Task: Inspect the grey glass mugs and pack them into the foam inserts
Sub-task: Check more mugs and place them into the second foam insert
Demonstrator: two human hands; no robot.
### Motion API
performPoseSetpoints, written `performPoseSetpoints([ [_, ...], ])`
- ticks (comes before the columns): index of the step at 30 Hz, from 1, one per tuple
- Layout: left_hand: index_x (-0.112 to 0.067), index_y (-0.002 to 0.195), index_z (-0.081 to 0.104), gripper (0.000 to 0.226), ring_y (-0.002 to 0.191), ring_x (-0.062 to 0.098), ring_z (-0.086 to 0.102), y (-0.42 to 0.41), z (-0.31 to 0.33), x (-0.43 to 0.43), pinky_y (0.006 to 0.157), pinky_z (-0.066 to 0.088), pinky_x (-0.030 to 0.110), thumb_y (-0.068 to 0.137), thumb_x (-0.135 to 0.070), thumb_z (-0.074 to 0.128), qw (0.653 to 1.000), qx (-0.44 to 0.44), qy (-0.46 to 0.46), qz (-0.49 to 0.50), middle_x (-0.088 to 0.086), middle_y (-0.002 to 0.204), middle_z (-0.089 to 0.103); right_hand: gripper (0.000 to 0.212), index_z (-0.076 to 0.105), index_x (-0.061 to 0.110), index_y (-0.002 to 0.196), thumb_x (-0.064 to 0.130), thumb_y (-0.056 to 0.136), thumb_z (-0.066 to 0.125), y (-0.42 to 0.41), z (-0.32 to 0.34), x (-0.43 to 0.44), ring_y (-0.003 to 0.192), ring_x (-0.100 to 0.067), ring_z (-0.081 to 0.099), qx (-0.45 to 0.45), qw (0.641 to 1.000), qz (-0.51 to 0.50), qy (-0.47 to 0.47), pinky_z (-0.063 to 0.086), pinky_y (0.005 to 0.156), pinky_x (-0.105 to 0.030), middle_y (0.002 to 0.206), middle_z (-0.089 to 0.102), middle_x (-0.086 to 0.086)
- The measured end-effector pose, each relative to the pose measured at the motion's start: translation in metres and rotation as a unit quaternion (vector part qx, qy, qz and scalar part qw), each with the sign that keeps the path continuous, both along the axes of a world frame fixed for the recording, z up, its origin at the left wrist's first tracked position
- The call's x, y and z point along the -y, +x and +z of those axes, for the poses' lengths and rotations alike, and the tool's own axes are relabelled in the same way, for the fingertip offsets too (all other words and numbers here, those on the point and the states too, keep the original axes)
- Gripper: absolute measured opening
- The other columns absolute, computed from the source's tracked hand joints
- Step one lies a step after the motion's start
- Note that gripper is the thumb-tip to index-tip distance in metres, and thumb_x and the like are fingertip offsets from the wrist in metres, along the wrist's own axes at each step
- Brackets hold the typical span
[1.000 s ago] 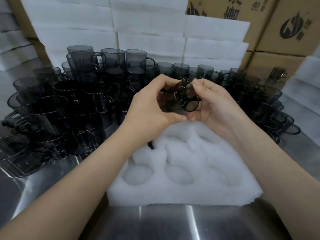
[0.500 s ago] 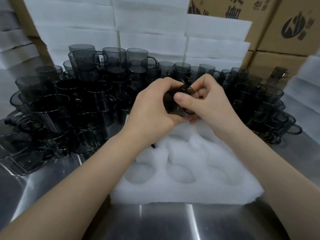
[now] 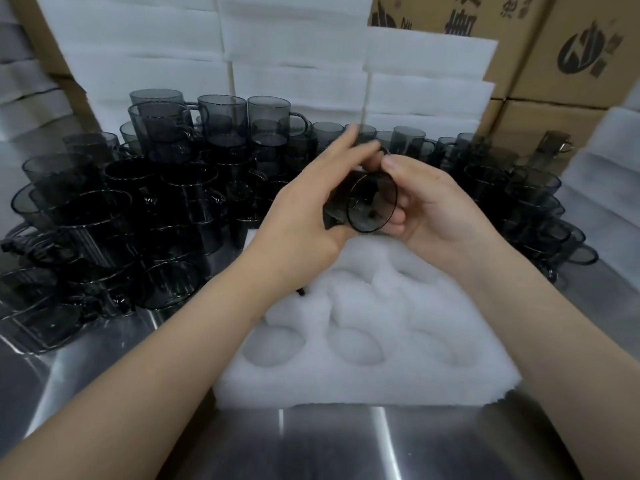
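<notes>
Curling fingers [image 3: 398, 218] round one grey mug [image 3: 372, 202], left hand [image 3: 301, 220] and right hand [image 3: 443, 216] hold it; carton [image 3: 585, 84] lettering unreadable.

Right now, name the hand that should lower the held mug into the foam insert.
Right, probably. The right hand cradles the mug with fingers curled under it, above the foam insert's empty pockets; the left hand's fingers are blurred over its top.

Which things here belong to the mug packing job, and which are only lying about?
Job in hand:
- held mug, gripped by left hand and right hand
- foam insert
- waiting mugs

Lying about:
- cardboard boxes
- foam stacks behind
</notes>
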State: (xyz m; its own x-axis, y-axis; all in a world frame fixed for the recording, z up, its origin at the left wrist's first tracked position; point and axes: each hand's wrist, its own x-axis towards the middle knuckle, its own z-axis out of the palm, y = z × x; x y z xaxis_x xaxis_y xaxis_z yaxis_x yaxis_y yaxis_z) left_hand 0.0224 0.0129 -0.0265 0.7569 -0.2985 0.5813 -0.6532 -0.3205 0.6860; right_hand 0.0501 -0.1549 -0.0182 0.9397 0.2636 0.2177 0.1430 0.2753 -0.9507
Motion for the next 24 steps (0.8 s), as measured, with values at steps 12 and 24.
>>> performPoseSetpoints([
  [12,-0.009,0.117,0.063,0.04,0.101,0.028,0.068,0.0057,0.0027,-0.0058,0.085,0.058,0.041,0.077,-0.014,0.068,0.943,-0.229,-0.22,-0.098,0.014,0.114,0.069,0.029,0.068,0.023,0.064,0.041,0.082,0.053,0.002,0.0014,-0.0011,0.054,-0.012,0.033,0.04,0.999,0.018,0.021,0.025,0.056,-0.029,0.063,0.046,0.0],
  [24,-0.018,0.124,0.062,0.067,0.108,0.01,0.057,-0.0002,-0.001,-0.0013,0.094,0.051,0.032,0.064,-0.005,0.086,0.996,0.012,-0.032,0.078,-0.004,0.118,0.054,0.055,0.031,0.027,0.046,0.035,0.094,0.055,-0.0024,0.0058,-0.0058,0.051,-0.017,0.018,0.059,0.974,-0.124,-0.18,0.015,0.056,-0.038,0.045,0.023,0.007],
])
